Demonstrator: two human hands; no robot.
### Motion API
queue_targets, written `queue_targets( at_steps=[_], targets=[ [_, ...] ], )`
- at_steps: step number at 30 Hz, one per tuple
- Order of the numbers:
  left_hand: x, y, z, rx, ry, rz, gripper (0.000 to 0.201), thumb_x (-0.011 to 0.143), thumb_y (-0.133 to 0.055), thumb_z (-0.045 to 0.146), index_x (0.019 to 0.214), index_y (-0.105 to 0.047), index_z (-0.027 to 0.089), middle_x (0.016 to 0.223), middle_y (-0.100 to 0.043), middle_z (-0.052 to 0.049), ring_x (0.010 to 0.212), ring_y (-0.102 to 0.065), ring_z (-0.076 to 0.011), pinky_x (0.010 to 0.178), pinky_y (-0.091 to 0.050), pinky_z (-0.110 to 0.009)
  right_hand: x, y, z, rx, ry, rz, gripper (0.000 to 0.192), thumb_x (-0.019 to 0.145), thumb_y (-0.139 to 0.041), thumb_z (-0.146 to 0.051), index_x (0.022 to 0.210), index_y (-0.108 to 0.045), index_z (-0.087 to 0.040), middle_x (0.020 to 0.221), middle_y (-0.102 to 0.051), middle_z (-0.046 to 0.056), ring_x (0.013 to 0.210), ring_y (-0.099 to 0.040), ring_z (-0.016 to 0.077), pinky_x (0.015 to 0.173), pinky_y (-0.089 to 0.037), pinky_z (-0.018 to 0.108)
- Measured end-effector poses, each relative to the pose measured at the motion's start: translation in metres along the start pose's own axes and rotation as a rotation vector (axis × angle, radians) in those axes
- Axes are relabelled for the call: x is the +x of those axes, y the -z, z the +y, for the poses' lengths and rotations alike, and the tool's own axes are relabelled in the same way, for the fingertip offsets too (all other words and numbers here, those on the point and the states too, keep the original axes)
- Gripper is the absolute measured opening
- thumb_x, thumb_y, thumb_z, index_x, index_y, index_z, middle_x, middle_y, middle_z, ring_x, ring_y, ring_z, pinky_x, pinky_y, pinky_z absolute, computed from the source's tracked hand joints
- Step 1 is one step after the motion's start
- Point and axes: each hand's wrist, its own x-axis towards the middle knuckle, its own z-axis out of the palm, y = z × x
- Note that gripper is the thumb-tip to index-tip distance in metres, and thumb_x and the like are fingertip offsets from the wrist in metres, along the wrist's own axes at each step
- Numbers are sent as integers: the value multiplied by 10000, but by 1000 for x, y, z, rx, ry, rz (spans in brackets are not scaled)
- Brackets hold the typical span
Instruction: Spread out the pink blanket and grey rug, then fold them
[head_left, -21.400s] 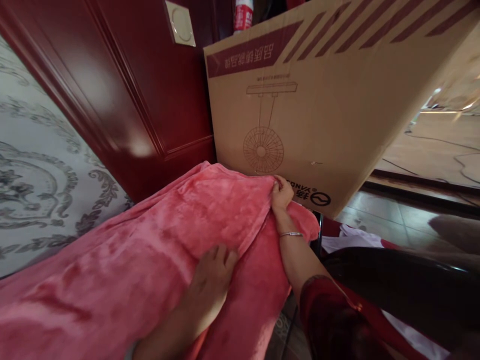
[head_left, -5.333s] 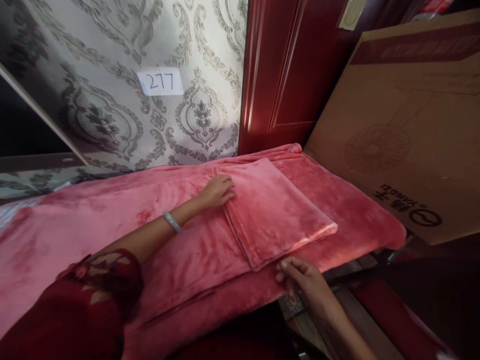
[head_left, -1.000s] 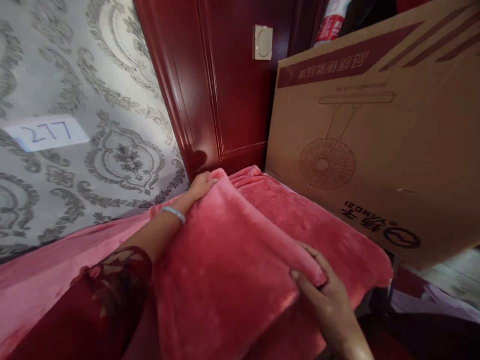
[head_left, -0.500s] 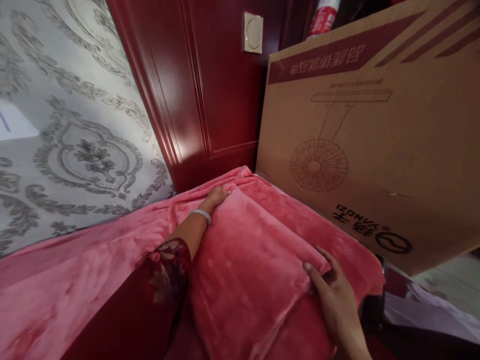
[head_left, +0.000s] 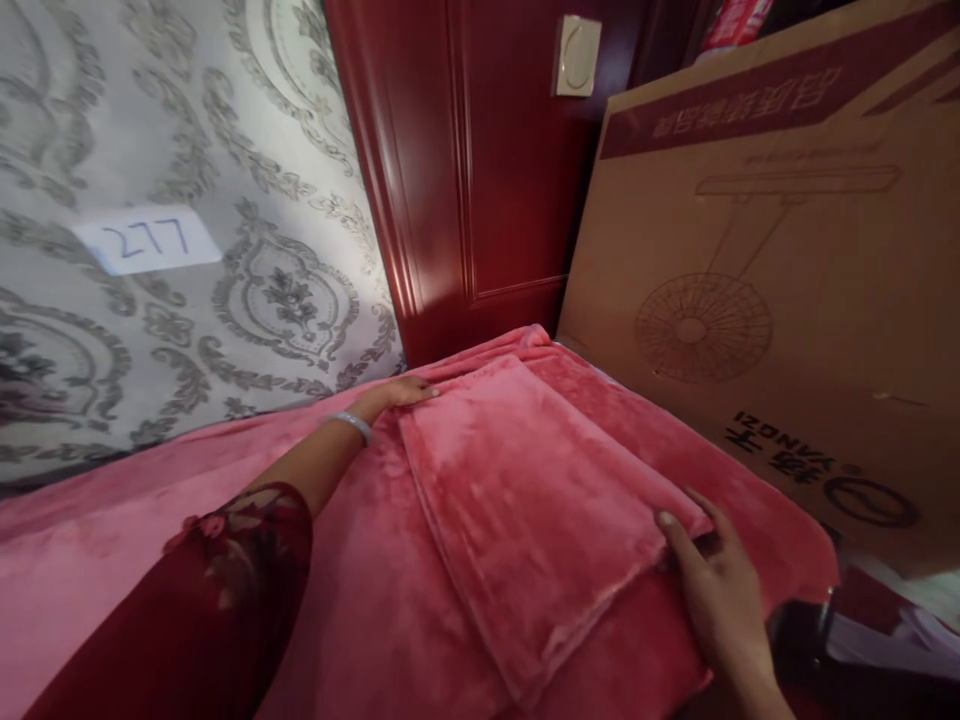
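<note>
A folded pink plush blanket piece lies flat on a larger pink blanket that covers the surface in front of me. My left hand, with a bracelet on the wrist, lies flat at the fold's far left corner. My right hand rests with its thumb on top of the near right corner and its fingers around the edge. Both hands touch the fabric and neither lifts it.
A large cardboard box printed with a fan drawing leans close on the right. A dark red wooden door with a wall switch stands behind. Patterned wallpaper carries a paper label reading 277.
The folded piece has been laid down flat; half a second ago it was bunched higher against my left arm. My left hand slid off its corner and my right hand moved right along the edge.
</note>
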Motion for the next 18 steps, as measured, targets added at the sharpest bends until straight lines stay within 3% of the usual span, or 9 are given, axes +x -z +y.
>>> queue_targets(
  at_steps=[2,5,7,10,13,18],
  targets=[
    [-13,4,-11,2,-13,-3,377,803,-636,495,958,-753,173,991,-756,-62,973,-660,-239,871,-481,-281,-3,1,-7,-95,177,97,935,777,-471,-800,1370,-555,-82,983,-677,164,859,-624,353,764,-506,496],
    [-27,1,-21,-2,-29,51,357,826,-597,478,941,-737,171,975,-742,-51,959,-642,-229,861,-473,-274,-22,-3,-31,-220,592,222,856,902,-396,-717,1485,-430,-91,1448,-464,238,1317,-431,434,1046,-357,633],
    [-34,-6,-25,-9,-26,106,334,849,-565,453,882,-716,156,912,-727,-60,900,-635,-228,813,-478,-284,-43,-13,-49,-267,811,103,720,972,-407,-583,1563,-308,-184,1566,-341,178,1433,-307,387,1120,-282,635],
    [-39,-20,-29,-39,-28,190,302,880,-532,409,891,-686,150,916,-710,-67,875,-627,-212,786,-483,-280,-77,-35,-58,-389,1018,-282,629,999,-436,-452,1585,-247,-320,1614,-292,71,1488,-224,328,1159,-249,618],
    [-43,-28,-32,-76,-38,239,279,891,-524,373,896,-678,140,954,-710,-81,883,-632,-204,809,-496,-282,-95,-52,-47,-522,1067,-591,548,1007,-439,-428,1544,-341,-383,1608,-316,15,1491,-229,311,1166,-242,620],
    [-51,-23,-27,-110,-51,262,284,884,-510,275,1035,-701,130,1032,-734,-96,937,-656,-220,882,-514,-313,-91,-48,-44,-570,947,-740,512,1010,-433,-449,1514,-412,-358,1600,-326,21,1491,-241,305,1174,-237,621]
  ],
)
